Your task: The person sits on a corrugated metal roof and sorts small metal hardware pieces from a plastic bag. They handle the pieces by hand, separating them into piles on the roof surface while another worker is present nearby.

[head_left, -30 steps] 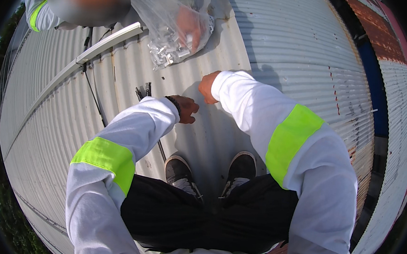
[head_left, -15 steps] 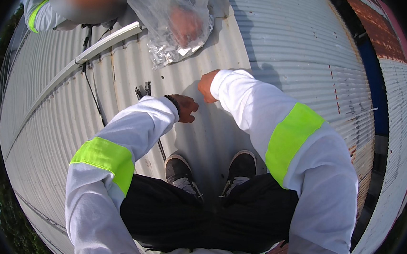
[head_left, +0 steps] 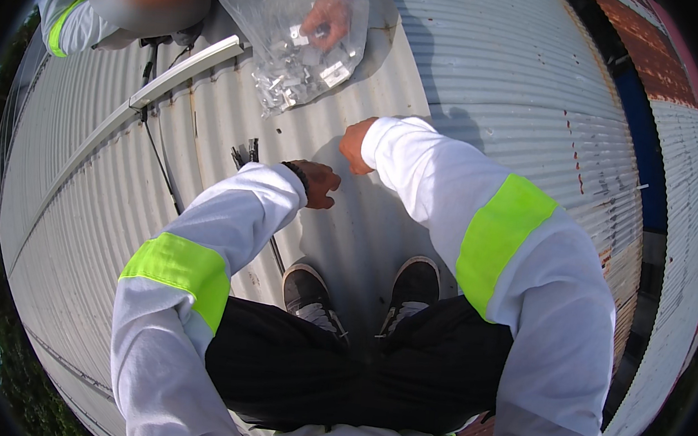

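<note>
My left hand [head_left: 319, 186], with a dark band at its wrist, hangs over the corrugated metal roof sheet [head_left: 365, 227]. Its thumb and fingers are loosely bent and a little apart, with nothing seen in them. Just to the right and farther off is my right hand [head_left: 356, 146], seen from the back; its fingers are turned down and mostly hidden. The two hands do not touch. Beyond them lies a clear plastic bag [head_left: 283, 65] full of small silvery metal clamps [head_left: 336, 73]. Another person's hand [head_left: 328, 15] reaches into it.
A crouching person [head_left: 70, 7] is at the far left. A long pale metal rail [head_left: 184, 70] runs across the roof, with a black cable [head_left: 160, 166] beside it. Black cable ends [head_left: 248, 151] lie by my left wrist. My shoes [head_left: 415, 287] stand on the sheet.
The other person's hand has risen inside the bag and shifted slightly right, and the bag's plastic and clamps have moved with it. My own hands have hardly moved.
</note>
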`<state>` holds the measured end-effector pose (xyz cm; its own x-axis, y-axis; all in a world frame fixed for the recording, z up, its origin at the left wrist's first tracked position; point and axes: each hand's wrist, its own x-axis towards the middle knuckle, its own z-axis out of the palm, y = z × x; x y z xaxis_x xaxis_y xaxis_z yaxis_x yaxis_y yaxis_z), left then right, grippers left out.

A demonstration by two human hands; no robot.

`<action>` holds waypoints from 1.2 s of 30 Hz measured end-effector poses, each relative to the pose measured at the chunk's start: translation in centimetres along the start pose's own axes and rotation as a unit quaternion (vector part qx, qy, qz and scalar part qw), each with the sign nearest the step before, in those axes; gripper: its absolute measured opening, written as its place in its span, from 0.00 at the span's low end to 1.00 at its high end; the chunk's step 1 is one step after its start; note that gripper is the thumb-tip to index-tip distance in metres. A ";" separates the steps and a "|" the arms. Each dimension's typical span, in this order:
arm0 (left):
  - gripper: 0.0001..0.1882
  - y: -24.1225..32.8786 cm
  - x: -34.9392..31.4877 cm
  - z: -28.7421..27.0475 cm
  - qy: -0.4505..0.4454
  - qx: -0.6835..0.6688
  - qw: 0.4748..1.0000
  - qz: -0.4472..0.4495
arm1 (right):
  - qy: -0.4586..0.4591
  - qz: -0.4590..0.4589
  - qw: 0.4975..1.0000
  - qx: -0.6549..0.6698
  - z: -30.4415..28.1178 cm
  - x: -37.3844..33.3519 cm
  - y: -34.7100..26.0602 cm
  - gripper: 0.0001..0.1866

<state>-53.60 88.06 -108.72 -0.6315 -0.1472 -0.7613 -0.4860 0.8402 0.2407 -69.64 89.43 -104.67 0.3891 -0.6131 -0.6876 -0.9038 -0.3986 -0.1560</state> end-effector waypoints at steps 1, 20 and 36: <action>0.26 0.0 0.0 0.0 0.000 0.000 1.000 0.000 | -0.002 -0.001 1.000 -0.001 0.0 0.0 0.0 0.16; 0.26 0.0 -0.1 0.0 0.001 0.001 1.000 0.000 | -0.004 -0.003 1.000 -0.007 -0.1 0.0 -0.1 0.14; 0.26 0.0 0.1 0.1 0.000 0.001 1.000 -0.007 | 0.015 0.009 1.000 -0.014 0.7 0.6 0.2 0.13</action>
<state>-53.61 88.09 -108.79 -0.6251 -0.1585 -0.7642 -0.4932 0.8391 0.2294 -69.68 89.47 -105.66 0.3792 -0.6405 -0.6678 -0.9053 -0.4062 -0.1246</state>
